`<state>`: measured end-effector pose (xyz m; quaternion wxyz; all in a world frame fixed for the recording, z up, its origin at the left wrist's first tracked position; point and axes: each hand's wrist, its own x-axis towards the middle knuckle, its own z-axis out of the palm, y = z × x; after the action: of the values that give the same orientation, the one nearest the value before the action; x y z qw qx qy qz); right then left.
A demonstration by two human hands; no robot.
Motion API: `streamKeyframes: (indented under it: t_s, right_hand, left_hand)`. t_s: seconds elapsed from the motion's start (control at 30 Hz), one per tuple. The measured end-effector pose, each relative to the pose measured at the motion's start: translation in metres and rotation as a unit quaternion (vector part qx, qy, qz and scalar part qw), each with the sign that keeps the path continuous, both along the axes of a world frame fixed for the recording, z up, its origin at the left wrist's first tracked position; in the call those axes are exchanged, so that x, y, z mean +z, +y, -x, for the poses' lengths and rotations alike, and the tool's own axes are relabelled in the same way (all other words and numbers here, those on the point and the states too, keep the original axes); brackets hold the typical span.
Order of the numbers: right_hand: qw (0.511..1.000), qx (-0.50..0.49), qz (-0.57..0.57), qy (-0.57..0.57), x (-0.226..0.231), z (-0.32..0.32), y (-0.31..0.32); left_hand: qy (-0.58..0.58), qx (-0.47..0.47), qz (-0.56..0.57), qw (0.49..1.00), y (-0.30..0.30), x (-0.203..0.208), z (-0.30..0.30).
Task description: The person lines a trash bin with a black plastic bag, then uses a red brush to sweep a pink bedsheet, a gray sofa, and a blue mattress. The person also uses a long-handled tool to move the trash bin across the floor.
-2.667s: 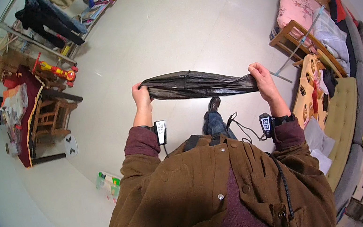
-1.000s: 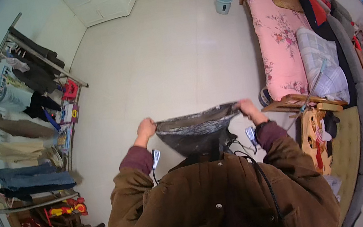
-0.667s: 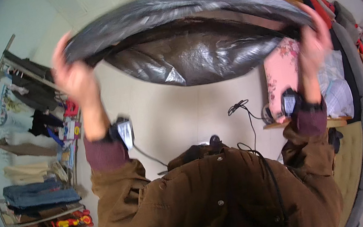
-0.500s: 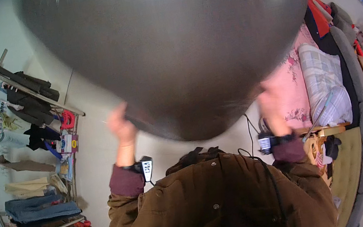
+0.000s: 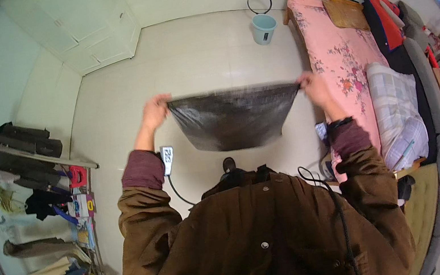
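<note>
A black plastic bag, thin and slightly shiny, is stretched wide in front of me. My left hand pinches its upper left corner, and my right hand grips the upper right corner. Between the hands the top edge runs nearly straight, a little blurred. From there the bag hangs down and narrows toward its lower edge. Beyond it on the floor stands a light blue bin, and a dark ring is just behind that, near the wall.
A pink flowered bed with a folded plaid quilt lies to the right, beside a grey sofa. On the left is a metal rack hung with clothes. White cabinets stand at the far left. A cord hangs over my jacket.
The bag, puffed up large and high before me, has come down and flattened between my hands. Both hands have risen slightly in view. The bin and far floor now show.
</note>
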<state>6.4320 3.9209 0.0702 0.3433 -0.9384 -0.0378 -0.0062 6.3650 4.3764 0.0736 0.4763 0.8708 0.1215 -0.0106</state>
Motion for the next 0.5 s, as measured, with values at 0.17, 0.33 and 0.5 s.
streamKeyframes:
  t_s: [0.17,0.33,0.5]
  right_hand:
    - [0.935,-0.003,-0.146,-0.325,0.125,-0.022,0.008]
    - [0.992,0.061,0.063,-0.09,0.001,-0.001,0.04]
    - [0.916,0.246,0.194,0.25,-0.114,-0.01,0.018]
  left_hand:
    - [-0.405,0.043,0.191,0.893,0.015,0.086,-0.038]
    - [-0.144,-0.057,-0.253,0.955,0.009,-0.033,-0.044]
    - [0.282,-0.288,-0.112,0.908,0.044,-0.114,-0.075]
